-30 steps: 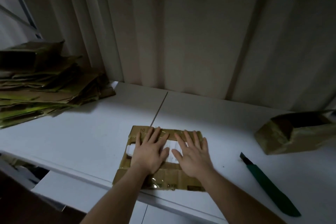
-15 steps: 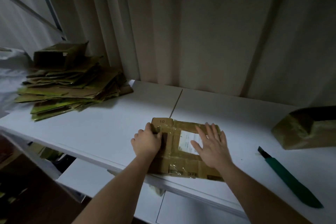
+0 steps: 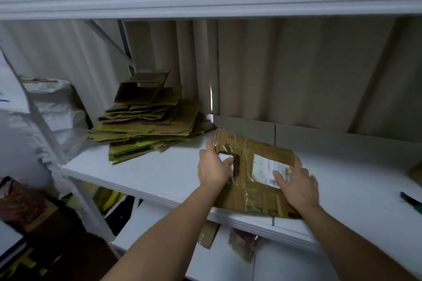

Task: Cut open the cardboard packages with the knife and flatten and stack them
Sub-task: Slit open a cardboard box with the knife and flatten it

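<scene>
Flattened cardboard package point(image 3: 253, 173) at the front edge of the white shelf point(image 3: 141, 166), taped, a white label on top, far end lifted slightly off the surface. Left hand point(image 3: 213, 170) gripping its left edge, fingers curled over the cardboard; right hand point(image 3: 298, 186) on its right side, fingers spread apart and lying on the label and right edge. Stack of flattened boxes point(image 3: 148, 130) toward the shelf's back left corner, well apart; green-handled knife point(image 3: 412, 203) at the right edge, only partly in view.
</scene>
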